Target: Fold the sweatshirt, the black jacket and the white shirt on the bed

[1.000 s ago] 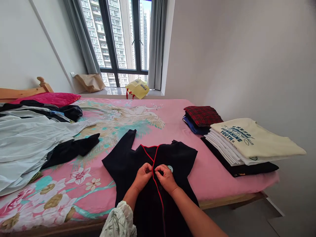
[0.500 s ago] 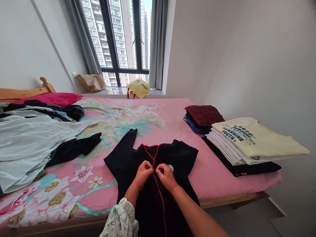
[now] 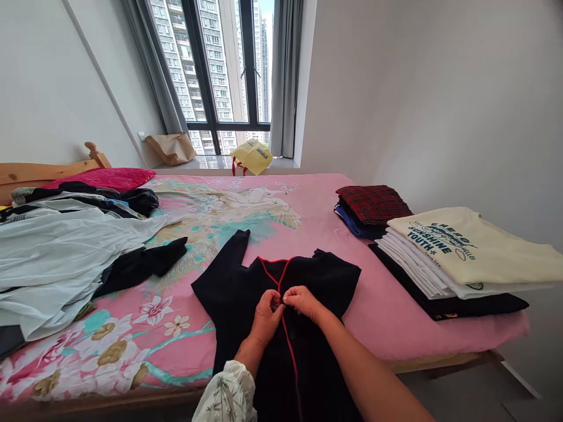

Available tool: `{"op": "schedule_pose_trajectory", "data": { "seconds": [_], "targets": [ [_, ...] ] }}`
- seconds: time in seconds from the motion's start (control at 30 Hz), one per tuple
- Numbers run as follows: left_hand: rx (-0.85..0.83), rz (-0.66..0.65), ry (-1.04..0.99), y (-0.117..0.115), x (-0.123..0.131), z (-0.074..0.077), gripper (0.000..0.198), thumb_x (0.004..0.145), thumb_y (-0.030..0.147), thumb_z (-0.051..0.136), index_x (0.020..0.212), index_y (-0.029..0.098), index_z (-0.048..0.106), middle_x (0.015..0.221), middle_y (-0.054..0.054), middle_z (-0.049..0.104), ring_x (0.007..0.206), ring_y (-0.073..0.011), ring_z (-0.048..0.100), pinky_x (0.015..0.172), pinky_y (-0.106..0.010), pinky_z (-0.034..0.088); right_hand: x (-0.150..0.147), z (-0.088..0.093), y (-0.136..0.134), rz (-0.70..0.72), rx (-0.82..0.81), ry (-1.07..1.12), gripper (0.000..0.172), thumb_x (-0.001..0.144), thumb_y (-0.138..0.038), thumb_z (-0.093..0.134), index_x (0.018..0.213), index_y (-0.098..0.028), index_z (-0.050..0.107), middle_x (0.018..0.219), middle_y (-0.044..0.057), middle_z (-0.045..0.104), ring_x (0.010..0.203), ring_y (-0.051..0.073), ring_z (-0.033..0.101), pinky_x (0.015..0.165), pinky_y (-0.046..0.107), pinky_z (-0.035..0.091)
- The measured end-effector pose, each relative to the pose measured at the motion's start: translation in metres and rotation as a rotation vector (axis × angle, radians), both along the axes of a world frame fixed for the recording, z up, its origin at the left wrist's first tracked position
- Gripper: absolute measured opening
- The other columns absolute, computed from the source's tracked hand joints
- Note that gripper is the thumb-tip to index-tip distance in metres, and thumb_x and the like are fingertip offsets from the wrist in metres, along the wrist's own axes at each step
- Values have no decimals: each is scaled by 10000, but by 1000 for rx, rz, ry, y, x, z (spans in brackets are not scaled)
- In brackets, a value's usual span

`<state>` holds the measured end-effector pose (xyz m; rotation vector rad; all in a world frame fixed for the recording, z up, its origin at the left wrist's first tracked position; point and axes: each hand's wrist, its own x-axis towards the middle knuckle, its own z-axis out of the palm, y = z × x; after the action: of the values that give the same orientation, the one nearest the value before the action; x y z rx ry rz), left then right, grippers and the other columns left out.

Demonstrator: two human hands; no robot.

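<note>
Right hand (image 3: 303, 303) slid closer to left hand (image 3: 266, 319); both grips pinching red-piped placket (image 3: 285, 328) of black garment (image 3: 229, 287)

A black jacket (image 3: 281, 328) with red piping lies on a pink floral bedsheet (image 3: 105, 363).

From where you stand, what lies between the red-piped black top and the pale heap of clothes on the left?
The head view shows a crumpled black garment on the pink floral bedsheet there.
</note>
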<state>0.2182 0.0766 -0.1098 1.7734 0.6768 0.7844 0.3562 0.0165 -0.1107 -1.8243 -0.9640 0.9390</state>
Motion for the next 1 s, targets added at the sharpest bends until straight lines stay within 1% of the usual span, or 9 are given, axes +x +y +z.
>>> {"op": "schedule_pose_trajectory", "data": {
  "seconds": [0.2,0.37,0.43,0.5,0.57,0.67,0.8,0.9,1.0],
  "targets": [
    [86,109,42,-1,3,-2,193,805,388,502,831,201,542,738,10,551,678,-140,529,680,-274,438,-14,-4,-11,-80,96,-171,210,779,-331,502,795,-202,667,695,-4,630,647,139,535,637,245,388],
    [142,169,63,-2,-4,8,266,850,430,420,838,199,552,729,-8,583,667,-158,560,654,-281,465,-24,12,-33,-77,226,-154,233,805,-305,478,938,-203,640,847,13,664,764,161,593,732,266,447],
    [162,224,64,15,-19,18,285,856,440,409,888,194,549,784,-27,603,715,-173,581,699,-299,475,-16,26,-48,-141,313,-179,253,845,-330,441,957,-194,623,868,31,659,789,173,599,755,284,463],
    [232,290,148,46,-40,30,307,866,431,390,983,187,537,906,-57,624,813,-190,601,787,-320,469,4,41,-64,-234,384,-323,264,875,-337,408,978,-199,608,913,46,649,855,188,593,815,312,455],
    [419,317,441,83,-61,42,346,893,371,307,1123,187,489,1096,-82,612,978,-189,595,881,-314,445,32,55,-76,-284,389,-533,255,881,-290,386,1006,-202,590,988,60,634,953,200,569,892,344,421],
    [475,251,653,130,-81,51,408,843,300,386,1220,167,467,1236,-118,575,1152,-233,531,972,-380,388,75,66,-84,-195,205,-751,316,833,-157,359,1092,-194,538,1094,73,611,1060,204,533,998,425,326],
    [471,166,851,155,-98,52,386,723,278,531,1098,214,597,1067,-100,681,1042,-307,603,944,-489,369,109,63,-93,68,-121,-951,336,828,-190,420,1149,-193,518,1077,85,639,1045,244,563,1041,585,126],
    [452,179,942,162,-127,55,312,668,238,532,953,229,660,983,-88,708,982,-327,623,907,-490,380,124,64,-116,169,-246,-1141,237,878,-237,389,968,-177,600,815,78,685,824,241,636,982,535,236],
    [384,251,983,171,-167,61,278,602,210,531,841,214,672,842,-80,714,825,-334,647,758,-463,445,137,73,-146,181,-383,-1188,276,881,-224,352,815,-170,615,729,104,678,722,266,646,772,422,388]
  ]
}}
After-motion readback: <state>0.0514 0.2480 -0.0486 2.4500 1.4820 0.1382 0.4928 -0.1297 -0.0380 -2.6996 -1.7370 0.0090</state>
